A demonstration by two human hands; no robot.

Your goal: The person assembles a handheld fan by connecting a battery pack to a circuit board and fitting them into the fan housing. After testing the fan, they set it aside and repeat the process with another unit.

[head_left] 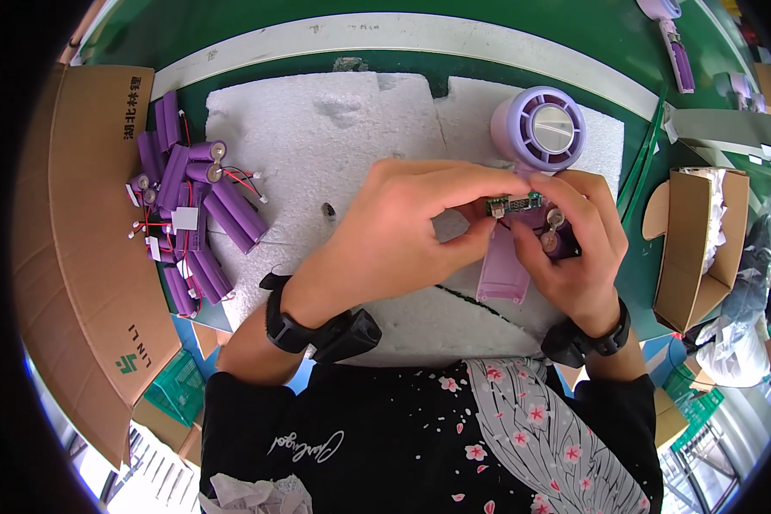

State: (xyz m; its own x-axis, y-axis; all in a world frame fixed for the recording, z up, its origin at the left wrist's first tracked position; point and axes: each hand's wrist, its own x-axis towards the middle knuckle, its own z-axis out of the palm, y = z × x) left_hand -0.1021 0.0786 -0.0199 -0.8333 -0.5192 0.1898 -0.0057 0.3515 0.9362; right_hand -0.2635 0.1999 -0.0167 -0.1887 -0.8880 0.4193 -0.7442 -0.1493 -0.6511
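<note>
A lilac handheld fan (538, 128) lies on the white foam sheet, its round head away from me and its pink handle shell (504, 272) open toward me. Over the handle, my left hand (403, 227) pinches a small green circuit board (514, 204) between thumb and fingers. My right hand (584, 244) curls around a purple battery pack (553, 243) with silvery end tabs, beside the handle. Its index finger comes close to the board's far edge. Fingers hide part of the handle and most of the battery pack. Dark wire shows between board and pack.
A pile of purple battery packs (180, 201) with red and black wires lies on the left of the foam sheet (317, 128). A large cardboard box (86, 257) stands at far left, a smaller open box (702, 244) at right. Another fan (672, 43) lies at far right.
</note>
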